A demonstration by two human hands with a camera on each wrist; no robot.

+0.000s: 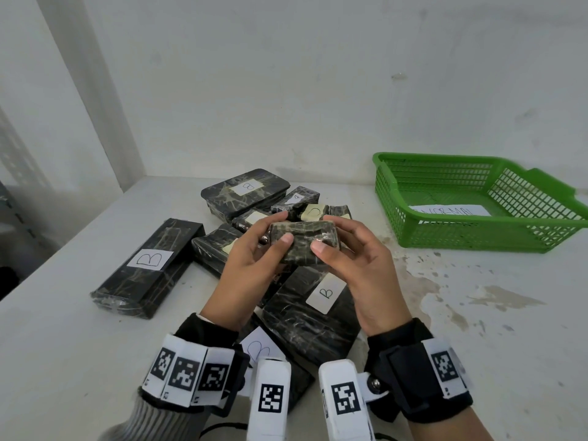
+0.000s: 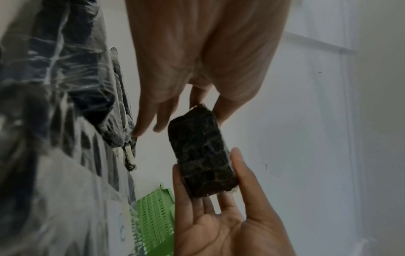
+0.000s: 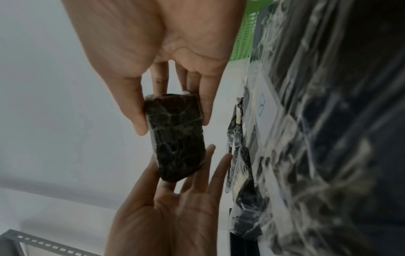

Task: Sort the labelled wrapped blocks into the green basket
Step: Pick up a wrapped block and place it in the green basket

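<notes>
Both hands hold one small dark wrapped block (image 1: 302, 246) in the air above the pile; no label shows on the faces I see. My left hand (image 1: 282, 228) grips its left end between thumb and fingers, and my right hand (image 1: 326, 233) grips the right end the same way. In the wrist views the block (image 2: 201, 152) (image 3: 175, 136) spans the two hands. The green basket (image 1: 394, 198) stands at the right rear, holding only a white paper slip (image 1: 451, 211). Several wrapped blocks lie below, among them a long one labelled B (image 1: 149, 268) and a large one labelled B (image 1: 311, 310).
A boxy wrapped block marked B (image 1: 245, 192) sits at the back of the pile with smaller ones beside it. The white table (image 1: 477, 313) has stained patches right of the pile. A wall rises close behind, and grey perforated shelving (image 1: 12, 173) stands at the left.
</notes>
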